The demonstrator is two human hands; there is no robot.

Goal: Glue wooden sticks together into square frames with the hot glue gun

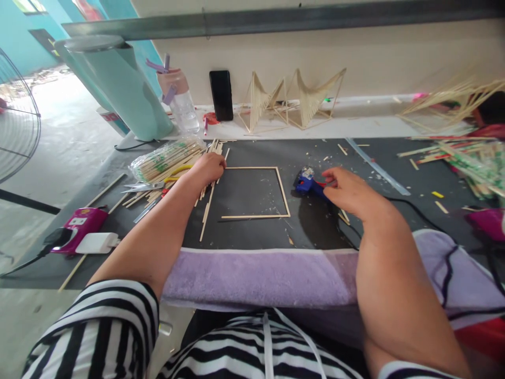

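Note:
Three thin wooden sticks form an open-sided frame (283, 192) on the dark table, its left side without a joined stick. My left hand (211, 167) is at the frame's upper left corner, fingers bent down over loose sticks (207, 213); what its fingertips hold is hidden. To the right of the frame lies a blue glue gun (305, 184) with a red trigger. My right hand (342, 189) is beside its handle, the thumb and fingers apart, nothing visible between them.
Scissors (148, 186) and a bag of sticks (168, 158) lie left. A purple towel (260, 276) covers the front edge. Behind stand a phone (221, 96), a bottle (183, 108) and stick models (310, 102). A cable (418, 210) runs right.

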